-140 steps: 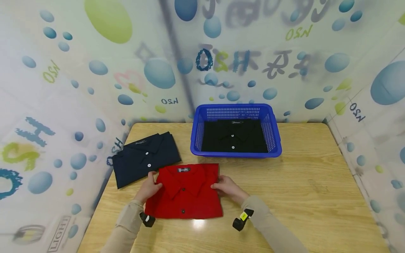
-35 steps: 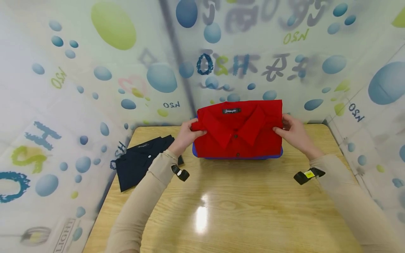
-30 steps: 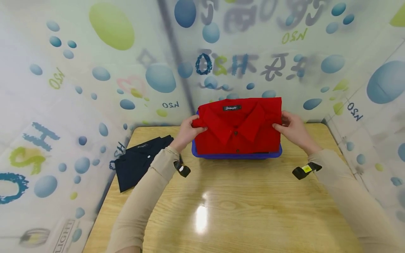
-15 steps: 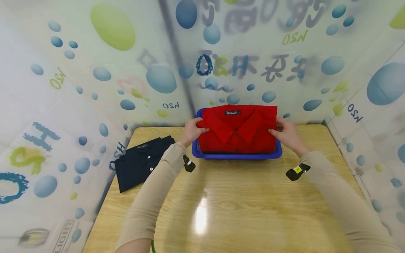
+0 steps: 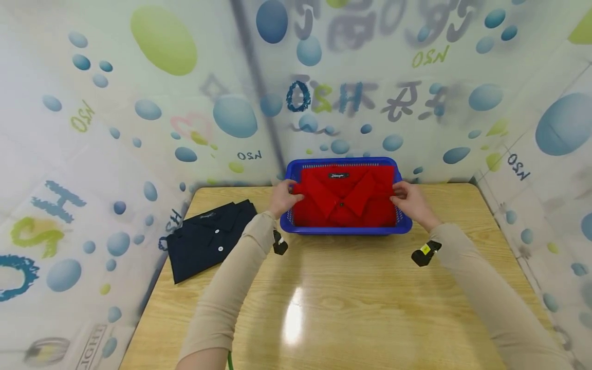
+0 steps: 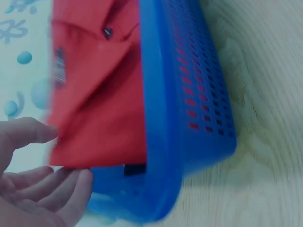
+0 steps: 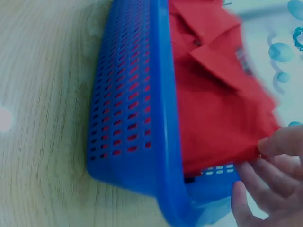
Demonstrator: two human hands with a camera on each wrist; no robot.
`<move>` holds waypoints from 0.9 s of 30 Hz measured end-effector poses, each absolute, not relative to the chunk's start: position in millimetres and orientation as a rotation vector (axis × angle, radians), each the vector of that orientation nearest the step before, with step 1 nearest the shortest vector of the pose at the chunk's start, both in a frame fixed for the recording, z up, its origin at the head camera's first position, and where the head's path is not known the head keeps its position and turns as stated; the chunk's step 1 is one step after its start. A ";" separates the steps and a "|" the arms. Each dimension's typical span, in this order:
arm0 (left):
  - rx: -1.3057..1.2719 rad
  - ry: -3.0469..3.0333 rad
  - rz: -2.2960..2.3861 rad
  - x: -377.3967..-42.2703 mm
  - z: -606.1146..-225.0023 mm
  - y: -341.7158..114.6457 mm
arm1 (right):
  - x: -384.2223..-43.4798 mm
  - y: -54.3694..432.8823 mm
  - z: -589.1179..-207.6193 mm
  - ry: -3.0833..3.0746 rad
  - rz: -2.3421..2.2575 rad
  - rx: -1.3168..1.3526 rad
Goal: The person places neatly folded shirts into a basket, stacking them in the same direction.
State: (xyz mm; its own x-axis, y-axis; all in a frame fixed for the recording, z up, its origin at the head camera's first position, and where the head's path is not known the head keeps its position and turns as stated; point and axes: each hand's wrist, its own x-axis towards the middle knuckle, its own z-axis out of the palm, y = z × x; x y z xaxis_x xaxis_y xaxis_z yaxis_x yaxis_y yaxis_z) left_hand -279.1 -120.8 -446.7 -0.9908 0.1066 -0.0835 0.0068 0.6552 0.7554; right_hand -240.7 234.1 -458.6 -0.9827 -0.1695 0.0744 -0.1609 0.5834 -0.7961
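A folded red shirt (image 5: pixel 324 213), with a collar, a dark label and dark buttons, lies within the blue plastic basket (image 5: pixel 344 230). My left hand (image 5: pixel 281 200) pinches the shirt's left edge, thumb on top and fingers below, as the left wrist view shows. On the opposite edge my right hand (image 5: pixel 413 204) holds it the same way, with the thumb (image 7: pixel 272 144) over the cloth. Both hands reach over the basket's short ends. A bit of black cloth (image 6: pixel 135 169) shows under the red shirt in the left wrist view; the rest of it is hidden.
A folded navy shirt (image 5: pixel 203 246) with white buttons lies on the wooden table (image 5: pixel 351 303), left of the basket, partly behind my left forearm (image 5: pixel 231 280). Behind the table rises a wall covering (image 5: pixel 370 61) printed with blue and green drops.
The red shirt was first on the table beside the navy one. Both hands carried it up and right over the basket, then lowered it inside, covering the black shirt.
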 end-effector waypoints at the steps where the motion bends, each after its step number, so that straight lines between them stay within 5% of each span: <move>1: 0.085 2.721 1.290 -279.1 -447.2 -122.4 | -240.4 235.9 -459.6 2.781 -1.414 -0.277; 27: -0.026 2.681 1.242 -255.8 -463.2 -199.9 | -227.6 226.6 -472.1 2.818 -1.337 -0.299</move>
State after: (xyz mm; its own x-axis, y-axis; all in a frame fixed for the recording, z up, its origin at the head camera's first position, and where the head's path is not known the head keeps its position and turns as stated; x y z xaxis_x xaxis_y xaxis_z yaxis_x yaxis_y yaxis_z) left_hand -255.8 -199.9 -463.2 -0.9825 0.0620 -0.1755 -0.0938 0.6497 0.7544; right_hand -227.6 226.6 -472.1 -0.9818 -0.1750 0.0737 -0.1678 0.6177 -0.7683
